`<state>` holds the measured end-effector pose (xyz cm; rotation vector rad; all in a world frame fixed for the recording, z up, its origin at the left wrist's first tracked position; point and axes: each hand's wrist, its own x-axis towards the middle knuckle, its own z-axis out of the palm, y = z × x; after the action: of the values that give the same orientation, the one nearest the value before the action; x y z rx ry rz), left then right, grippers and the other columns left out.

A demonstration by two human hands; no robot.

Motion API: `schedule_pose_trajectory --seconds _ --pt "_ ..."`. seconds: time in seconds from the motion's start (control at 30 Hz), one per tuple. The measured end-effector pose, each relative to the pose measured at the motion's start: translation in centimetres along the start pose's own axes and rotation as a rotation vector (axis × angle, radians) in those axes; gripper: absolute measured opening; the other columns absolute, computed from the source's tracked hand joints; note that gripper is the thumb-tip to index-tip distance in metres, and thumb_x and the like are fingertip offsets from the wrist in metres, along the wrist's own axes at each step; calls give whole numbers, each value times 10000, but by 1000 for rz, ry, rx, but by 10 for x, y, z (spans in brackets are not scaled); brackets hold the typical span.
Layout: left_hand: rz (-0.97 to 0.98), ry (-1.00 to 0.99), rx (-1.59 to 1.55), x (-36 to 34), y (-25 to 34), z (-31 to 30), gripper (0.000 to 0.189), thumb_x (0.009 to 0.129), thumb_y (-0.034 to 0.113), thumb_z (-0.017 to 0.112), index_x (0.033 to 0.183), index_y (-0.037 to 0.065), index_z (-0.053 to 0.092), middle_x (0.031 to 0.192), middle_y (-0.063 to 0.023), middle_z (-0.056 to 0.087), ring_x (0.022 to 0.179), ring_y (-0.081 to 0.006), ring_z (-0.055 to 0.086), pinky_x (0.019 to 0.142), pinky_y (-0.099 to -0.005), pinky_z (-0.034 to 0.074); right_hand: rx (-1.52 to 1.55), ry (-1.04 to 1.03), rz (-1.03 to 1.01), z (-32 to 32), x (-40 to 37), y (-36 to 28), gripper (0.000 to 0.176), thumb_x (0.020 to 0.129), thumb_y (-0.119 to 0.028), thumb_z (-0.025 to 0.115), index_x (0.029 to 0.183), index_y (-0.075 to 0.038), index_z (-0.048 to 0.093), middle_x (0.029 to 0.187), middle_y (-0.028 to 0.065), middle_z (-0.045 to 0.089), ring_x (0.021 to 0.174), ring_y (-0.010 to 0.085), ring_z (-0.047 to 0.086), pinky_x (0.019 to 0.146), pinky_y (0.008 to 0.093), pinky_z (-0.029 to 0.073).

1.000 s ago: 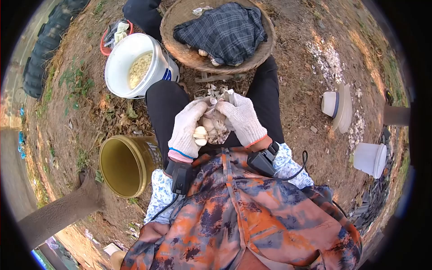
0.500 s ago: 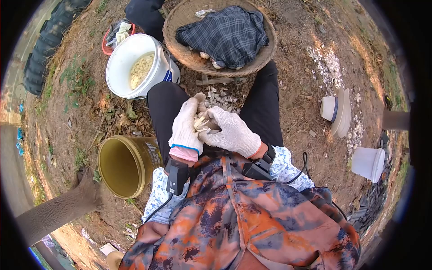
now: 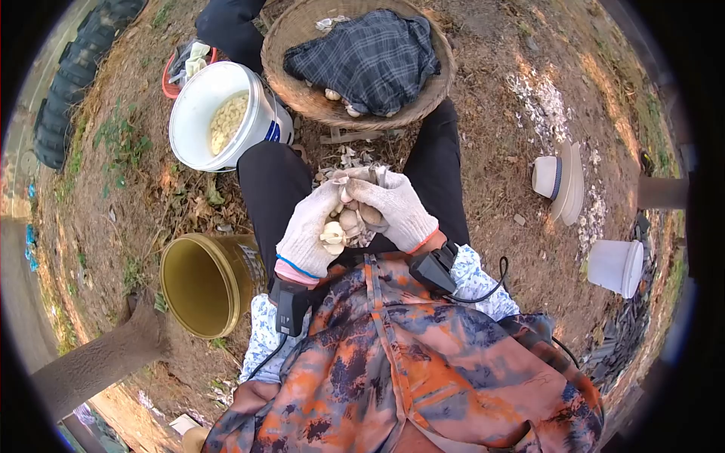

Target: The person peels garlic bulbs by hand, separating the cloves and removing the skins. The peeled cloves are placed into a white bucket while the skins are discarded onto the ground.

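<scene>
In white knit gloves, my hands meet over my lap. My left hand (image 3: 308,228) is curled around garlic (image 3: 333,235), with a pale, partly peeled piece showing at its palm. My right hand (image 3: 399,210) closes in from the other side, its dirt-stained fingertips bent against the same garlic. The fingers hide part of what lies between the hands. Papery garlic skins (image 3: 355,158) litter the ground between my knees. A white bucket (image 3: 181,136) beside my left knee holds peeled garlic cloves (image 3: 229,121).
Ahead, a wicker basket (image 3: 276,72) contains a dark plaid cloth (image 3: 370,64) with garlic bulbs under its edge. A yellowish bucket (image 3: 200,287) lies at left near a tree trunk (image 3: 98,355). At right are a hat (image 3: 559,183) and a white tub (image 3: 615,268). Another person's dark-clothed leg (image 3: 234,30) shows at top.
My hands have turned and my right fingers have moved over the top of the garlic, exposing more of it toward me. The whole view has shifted slightly.
</scene>
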<state>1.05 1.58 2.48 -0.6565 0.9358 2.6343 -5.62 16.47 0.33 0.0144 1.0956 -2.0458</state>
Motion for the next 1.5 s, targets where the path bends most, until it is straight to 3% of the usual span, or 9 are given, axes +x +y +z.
schedule_pose_trajectory --seconds 0.2,0.37,0.57,0.73,0.8,0.9,1.03,1.1,1.5 --pt "-40 -141 -48 2 0 -11 208 1063 208 483 1069 17 565 831 -8 499 600 -69 407 531 -229 320 -310 136 -284 2 -1 -1 405 925 -163 713 1285 -3 620 1013 57 710 886 106 646 776 253 522" --pt "-20 -61 -46 3 4 -14 246 1064 249 493 1004 34 597 829 -5 525 561 -77 403 502 -239 328 -1111 260 -320 2 -8 -8 453 947 -361 663 1299 -96 559 1093 187 709 985 338 707 817 408 548" --pt "112 90 160 2 11 -8 273 1050 334 523 963 92 615 808 -12 580 592 -70 516 490 -224 382 -1214 2 -280 1 -20 -8 392 988 -393 578 1245 -97 560 999 227 691 900 430 678 734 492 538" --pt "171 319 399 4 6 1 201 1017 236 591 939 53 622 769 -1 579 624 -72 550 531 -232 441 -1325 45 -356 8 -20 -2 343 988 -325 591 1211 -64 582 1021 208 678 890 418 675 726 471 542" --pt "318 448 437 11 -1 -1 176 997 198 604 962 26 615 759 -14 599 466 -55 468 405 -201 377 -1385 70 -326 9 -19 0 344 979 -319 606 1183 -42 599 1015 207 682 885 407 678 715 466 550" --pt "319 458 470 9 -1 2 170 987 182 617 990 13 634 753 -7 596 490 -43 485 419 -199 378 -1377 128 -518 5 -15 9 354 978 -382 585 1116 -59 628 879 198 688 801 386 687 659 461 542" --pt "348 455 548 7 -1 4 178 978 188 626 987 11 643 756 -10 611 503 -41 509 417 -198 383 -1403 96 -416 6 -15 5 340 972 -372 589 1105 -64 638 889 188 692 803 381 689 667 457 546" --pt "262 441 549 4 1 3 205 975 205 638 998 2 658 809 -1 612 621 -59 562 556 -207 463 -1422 81 -490 4 -15 7 325 970 -355 586 1111 -67 638 892 182 693 800 382 687 666 462 543" --pt "-19 210 316 -8 15 -6 204 1004 217 570 980 20 616 726 -24 591 495 -69 546 423 -224 426 -1328 -89 -462 -4 -19 -1 288 992 -326 573 1087 -69 663 871 190 691 783 398 674 669 484 531"
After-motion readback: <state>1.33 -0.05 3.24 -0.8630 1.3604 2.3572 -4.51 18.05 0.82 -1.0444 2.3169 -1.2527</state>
